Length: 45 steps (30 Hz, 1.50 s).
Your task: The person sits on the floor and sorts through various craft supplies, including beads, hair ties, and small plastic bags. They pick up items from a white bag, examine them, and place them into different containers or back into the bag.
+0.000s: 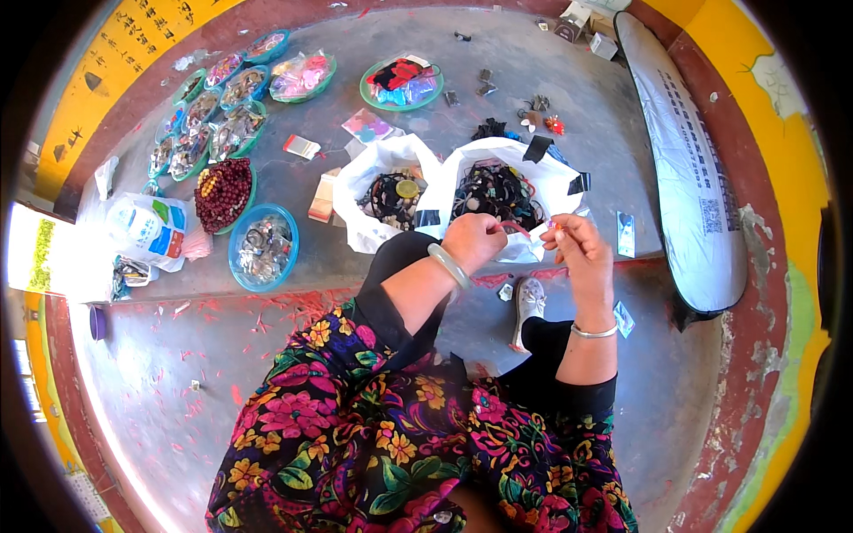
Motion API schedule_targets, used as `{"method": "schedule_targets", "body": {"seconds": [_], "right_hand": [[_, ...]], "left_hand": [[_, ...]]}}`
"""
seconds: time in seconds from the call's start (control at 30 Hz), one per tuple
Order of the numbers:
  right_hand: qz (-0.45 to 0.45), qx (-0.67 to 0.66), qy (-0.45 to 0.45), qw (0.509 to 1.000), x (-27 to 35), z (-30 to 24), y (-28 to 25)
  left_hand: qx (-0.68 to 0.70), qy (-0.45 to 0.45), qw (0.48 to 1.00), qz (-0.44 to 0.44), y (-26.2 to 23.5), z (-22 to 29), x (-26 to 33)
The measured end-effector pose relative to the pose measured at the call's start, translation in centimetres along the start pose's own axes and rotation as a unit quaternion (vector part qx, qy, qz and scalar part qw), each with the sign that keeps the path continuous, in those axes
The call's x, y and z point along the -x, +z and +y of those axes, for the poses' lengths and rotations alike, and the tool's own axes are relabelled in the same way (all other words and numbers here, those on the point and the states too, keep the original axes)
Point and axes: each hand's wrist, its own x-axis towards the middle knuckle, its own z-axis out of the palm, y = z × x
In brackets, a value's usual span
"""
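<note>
Over the front of two white bags, my left hand is closed in a pinch on one end of a thin pinkish-red cord. The cord runs across to my right hand, whose thumb and fingertips pinch its other end near a small orange and purple bit. What exactly that bit is cannot be made out. Dark tangled cords and beaded strings fill the right white bag. Similar strings lie in the left white bag, with a round yellowish disc on top.
Left on the raised grey floor stand a blue basket of small packets, maroon beads and several more filled baskets. Behind the bags is a green basket. A long silver padded bag leans at the right wall. Red scraps litter the step edge.
</note>
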Motion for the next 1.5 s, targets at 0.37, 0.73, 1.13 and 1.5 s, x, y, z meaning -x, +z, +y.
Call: {"method": "schedule_targets", "body": {"seconds": [0.37, 0.73, 1.13, 1.5], "right_hand": [[-0.104, -0.098, 0.065, 0.988, -0.1, 0.1, 1.7], [0.01, 0.112, -0.098, 0.989, -0.4, 1.9, 1.5], [-0.054, 0.24, -0.171, 0.954, -0.2, 1.6, 1.3], [-0.058, 0.325, -0.141, 0.934, -0.1, 1.2, 1.3]], "left_hand": [[-0.043, 0.041, 0.996, -0.068, 0.7, 0.2, 0.4], [-0.032, 0.057, 0.992, -0.108, 0.0, 0.8, 0.5], [-0.061, 0.095, 0.987, -0.118, 0.6, 0.1, 0.4], [-0.034, 0.117, 0.976, -0.178, 0.4, 0.6, 0.5]]}}
